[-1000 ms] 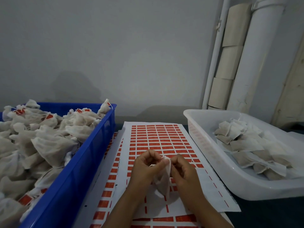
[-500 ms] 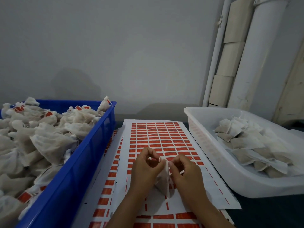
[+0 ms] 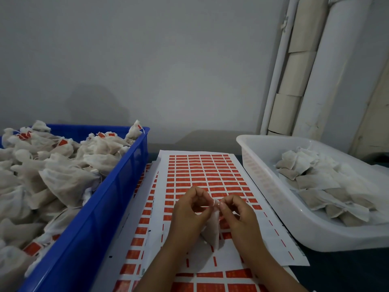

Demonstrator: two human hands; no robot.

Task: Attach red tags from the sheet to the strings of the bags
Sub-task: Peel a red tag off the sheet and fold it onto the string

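Note:
A small white mesh bag (image 3: 212,230) hangs between my two hands above the sheet of red tags (image 3: 202,175). My left hand (image 3: 189,216) and my right hand (image 3: 237,218) meet at the bag's top, where the fingertips of both pinch its thin white string (image 3: 215,202). The bag's body droops below my thumbs and touches the sheet. Whether a red tag is on the string is hidden by my fingers.
A blue bin (image 3: 88,218) on the left is heaped with tagged bags. A white tray (image 3: 273,199) on the right holds several untagged bags. More tag sheets (image 3: 210,283) lie under the top one. Pipes and a wall stand behind.
My hands have spread slightly and drawn the string out at the bag's top. The bag hangs lower between them. The view has shifted a little.

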